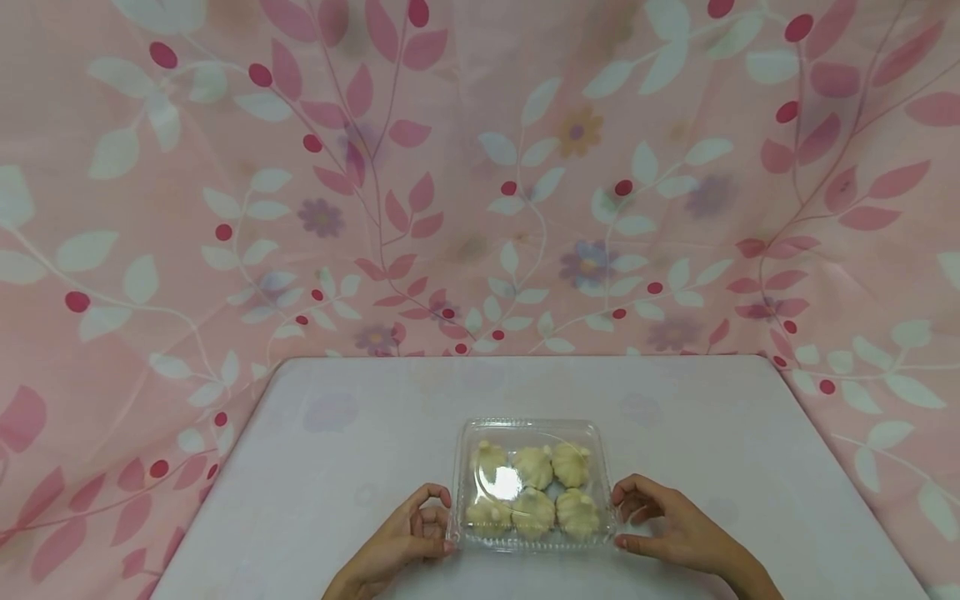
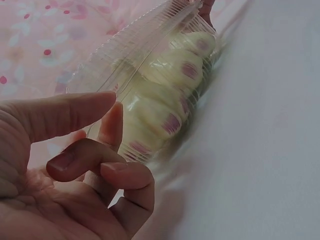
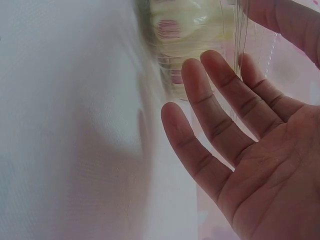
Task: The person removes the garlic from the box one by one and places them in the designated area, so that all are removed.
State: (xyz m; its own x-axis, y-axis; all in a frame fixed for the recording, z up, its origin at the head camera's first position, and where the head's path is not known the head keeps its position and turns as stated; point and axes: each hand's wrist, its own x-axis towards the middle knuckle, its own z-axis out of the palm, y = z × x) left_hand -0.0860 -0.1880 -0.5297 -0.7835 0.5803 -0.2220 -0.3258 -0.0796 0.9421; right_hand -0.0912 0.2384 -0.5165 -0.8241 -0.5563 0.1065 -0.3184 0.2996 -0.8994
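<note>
A clear plastic clamshell container [image 1: 528, 543] with ribbed sides sits near the front middle of the table, its lid down. Through it show several pale yellow, ridged, bun-like pieces [image 1: 533, 512], some with a small knob on top. Purple patches mark their sides in the wrist views. My left hand [image 1: 405, 537] pinches the rim at the left side, thumb and index finger [image 2: 112, 127] meeting there, the other fingers bent. At the right side, my right hand [image 1: 671, 527] holds the rim between thumb [image 3: 287, 22] and fingers, the lower fingers loosely spread.
The white table [image 1: 360, 433] extends around the container to its rounded far corners. A pink cloth [image 1: 465, 208] printed with leaves, berries and flowers hangs behind the table and along both sides.
</note>
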